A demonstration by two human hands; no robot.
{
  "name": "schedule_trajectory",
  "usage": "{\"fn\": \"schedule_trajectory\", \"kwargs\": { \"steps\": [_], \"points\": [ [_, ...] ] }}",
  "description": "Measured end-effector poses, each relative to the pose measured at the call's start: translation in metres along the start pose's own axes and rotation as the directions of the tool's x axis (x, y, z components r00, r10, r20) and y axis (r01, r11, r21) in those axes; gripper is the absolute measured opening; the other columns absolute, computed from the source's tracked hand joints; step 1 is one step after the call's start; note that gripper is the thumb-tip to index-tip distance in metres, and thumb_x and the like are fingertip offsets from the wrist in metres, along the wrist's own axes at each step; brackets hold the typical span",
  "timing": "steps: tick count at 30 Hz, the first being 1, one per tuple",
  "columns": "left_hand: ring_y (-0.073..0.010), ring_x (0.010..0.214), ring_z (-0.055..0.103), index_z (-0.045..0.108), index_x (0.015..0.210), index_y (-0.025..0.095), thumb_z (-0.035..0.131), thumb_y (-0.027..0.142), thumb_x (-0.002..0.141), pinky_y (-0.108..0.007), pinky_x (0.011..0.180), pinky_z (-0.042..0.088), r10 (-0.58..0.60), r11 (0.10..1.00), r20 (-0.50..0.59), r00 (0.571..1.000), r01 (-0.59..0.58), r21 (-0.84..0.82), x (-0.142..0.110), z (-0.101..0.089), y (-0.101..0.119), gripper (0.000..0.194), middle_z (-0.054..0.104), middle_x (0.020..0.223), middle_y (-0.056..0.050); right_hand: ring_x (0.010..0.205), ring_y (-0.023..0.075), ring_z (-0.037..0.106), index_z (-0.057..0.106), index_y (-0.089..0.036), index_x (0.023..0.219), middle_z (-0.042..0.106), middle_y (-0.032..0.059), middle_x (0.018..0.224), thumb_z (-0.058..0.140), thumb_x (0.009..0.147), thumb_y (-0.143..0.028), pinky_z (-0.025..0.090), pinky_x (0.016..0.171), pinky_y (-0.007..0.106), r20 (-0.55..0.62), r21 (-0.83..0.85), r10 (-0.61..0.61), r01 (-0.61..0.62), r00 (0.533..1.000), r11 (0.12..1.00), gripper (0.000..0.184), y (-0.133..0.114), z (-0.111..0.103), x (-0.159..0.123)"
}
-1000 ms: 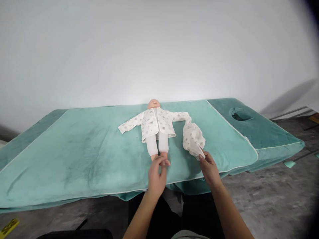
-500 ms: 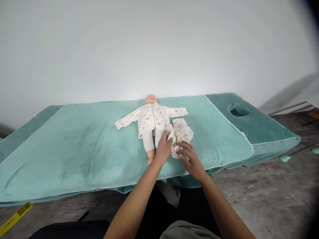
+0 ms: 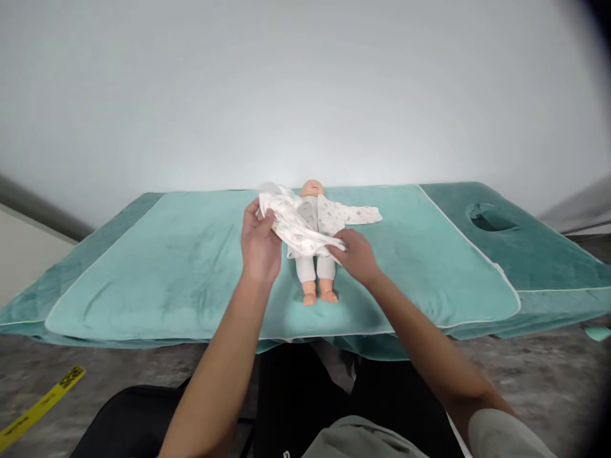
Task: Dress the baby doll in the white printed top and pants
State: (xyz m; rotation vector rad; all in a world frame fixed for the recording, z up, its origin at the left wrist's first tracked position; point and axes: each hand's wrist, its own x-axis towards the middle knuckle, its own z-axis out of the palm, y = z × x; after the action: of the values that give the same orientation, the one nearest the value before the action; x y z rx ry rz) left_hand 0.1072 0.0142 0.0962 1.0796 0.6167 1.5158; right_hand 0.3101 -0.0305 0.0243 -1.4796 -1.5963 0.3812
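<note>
A baby doll lies on its back with its head toward the wall, dressed in a white printed jacket. Its legs are white above bare feet. Above the doll's body I hold up a white printed baby garment, whose exact kind I cannot make out. My left hand is closed on its left end. At its lower right end, the fingers of my right hand pinch the edge. The raised cloth hides the doll's sleeve on the left and part of its chest.
The doll lies on a light green cover over a darker green massage bed with a face hole. A white wall stands behind. A black chair and a yellow strip are at the lower left.
The printed garment has been lifted off the bed beside the doll's legs and brought up and left, over the doll. Both hands moved with it and now spread it between them. My view has turned slightly left.
</note>
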Motion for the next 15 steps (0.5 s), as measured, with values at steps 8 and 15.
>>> {"fn": "schedule_trajectory", "kwargs": {
  "steps": [8,15],
  "points": [
    [-0.0271,0.137,0.049,0.051,0.141,0.030,0.067,0.032,0.086,-0.049,0.113,0.041,-0.194,0.777,0.387,0.901,-0.100,0.621,-0.007,-0.060,-0.044,0.058,0.052,0.150,-0.007,0.084,0.0213,0.062,0.062,-0.019,0.099,0.069,0.0062,0.091,0.055,0.090,-0.055,0.051,0.079,0.037,0.304,0.264,0.252,-0.336,0.919,0.904,0.038,0.012,0.000,0.060],
    [-0.0298,0.139,0.043,0.057,0.135,0.025,0.057,0.021,0.091,-0.050,0.113,0.039,-0.262,0.240,0.479,0.837,-0.425,0.873,-0.041,-0.043,-0.089,0.045,0.050,0.148,-0.011,0.100,0.0233,0.058,0.064,-0.020,0.096,0.065,0.0093,0.104,0.055,0.092,-0.030,0.043,0.092,0.037,0.223,-0.220,-0.152,0.202,0.963,0.955,0.014,0.024,0.003,0.051]
  ]
}}
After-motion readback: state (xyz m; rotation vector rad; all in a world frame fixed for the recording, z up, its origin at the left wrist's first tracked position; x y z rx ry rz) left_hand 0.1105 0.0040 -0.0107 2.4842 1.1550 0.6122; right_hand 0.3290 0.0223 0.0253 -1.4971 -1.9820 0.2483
